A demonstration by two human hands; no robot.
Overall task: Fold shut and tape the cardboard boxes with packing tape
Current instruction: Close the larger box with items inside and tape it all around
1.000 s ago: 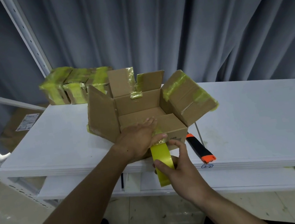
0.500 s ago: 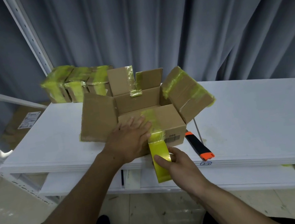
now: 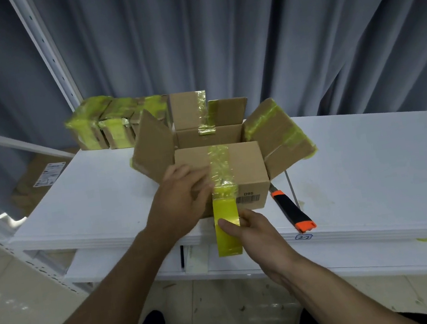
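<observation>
**Desk:** What sits nearest the lens?

**Photographer:** At lower centre, the right hand (image 3: 252, 232) is closed round a yellow tape roll (image 3: 227, 231), thumb across its face and fingers curled behind. Just left of it, the left hand (image 3: 180, 205) lies with fingers spread flat against the cardboard box (image 3: 250, 181), pressing and gripping nothing.

**Desk:** And the box itself?

**Photographer:** It stands in mid-frame at the front edge of the white table (image 3: 372, 167). A strip of tape (image 3: 220, 166) runs from the roll up the front wall and over the folded near flap (image 3: 244, 154). The left, right and far flaps stand open.

**Desk:** How will it handle?

**Photographer:** By the look of it, it is light and likely to slide when the tape is pulled, so it wants a flat palm bracing it beside the strip. The corrugated flaps are stiff but springy. The tape is thin and already wrinkled, so the roll is best held by its rim and kept taut.

**Desk:** Anything beyond?

**Photographer:** An orange-and-black utility knife (image 3: 290, 208) lies right of the box. Taped boxes (image 3: 108, 127) cluster at the table's back left, and a grey curtain (image 3: 243, 34) fills the top of the frame.
</observation>
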